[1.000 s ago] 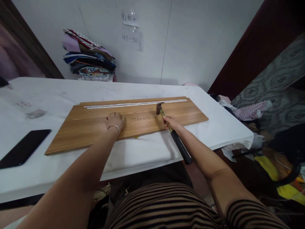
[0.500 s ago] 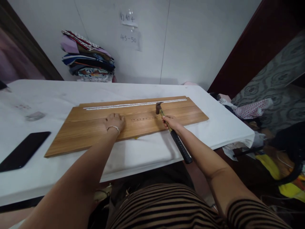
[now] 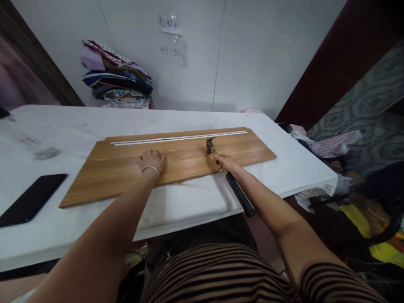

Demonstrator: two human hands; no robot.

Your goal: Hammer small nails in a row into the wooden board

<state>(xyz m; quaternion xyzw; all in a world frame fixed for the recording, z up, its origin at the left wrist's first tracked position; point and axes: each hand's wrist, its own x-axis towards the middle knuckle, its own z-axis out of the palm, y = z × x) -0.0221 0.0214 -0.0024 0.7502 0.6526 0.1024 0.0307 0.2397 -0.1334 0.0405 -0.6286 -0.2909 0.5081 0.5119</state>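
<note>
A long wooden board lies across the white table. A row of small nails runs along its middle, and a thin white strip lies near its far edge. My left hand presses down on the board left of the nails, fingers curled under, with a bangle at the wrist. My right hand grips a hammer high on its yellow shaft; the dark head rests at the right end of the nail row, and the black grip sticks out past the table's front edge.
A black phone lies at the table's left front. A small clear packet sits further back on the left. Folded fabrics are stacked against the wall. Clothes and clutter fill the floor at the right.
The hammer head has dropped a little, down onto the right end of the nail row. My left hand has stayed in place on the board.
</note>
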